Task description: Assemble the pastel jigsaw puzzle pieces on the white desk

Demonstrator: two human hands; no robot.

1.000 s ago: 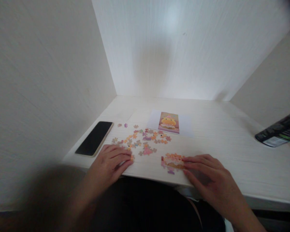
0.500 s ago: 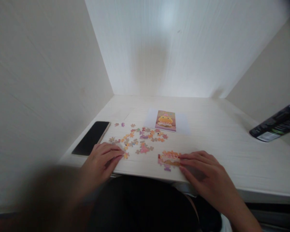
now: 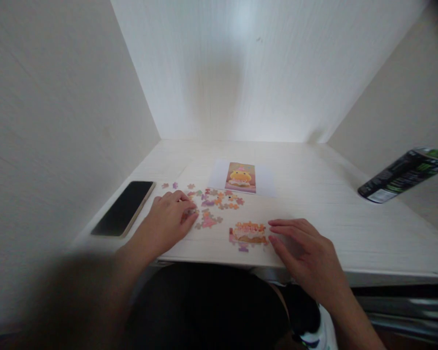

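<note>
My left hand (image 3: 172,218) is over the left side of the loose puzzle pieces (image 3: 224,198), thumb and fingertips pinched round a small puzzle piece that is mostly hidden. Several pieces lie covered beneath this hand. To the right, my right hand (image 3: 302,243) rests at the table's front, its thumb and fingers apart with nothing between them. Its fingertips are just beside the right edge of a joined puzzle section (image 3: 247,233) showing pink-and-white cream on a brown base. A small pink joined cluster (image 3: 208,219) lies between the hands.
A picture card (image 3: 241,178) of a yellow figure lies on a white sheet (image 3: 265,182) behind the pieces. On the left is a black-screened phone (image 3: 124,208). A dark can (image 3: 401,176) stands at the right. Panels enclose the white table (image 3: 336,209) on three sides.
My left hand has moved from the near-left pieces up and forward over the pile. My right fingers have come off the joined section's edge. The whole view has shifted slightly.
</note>
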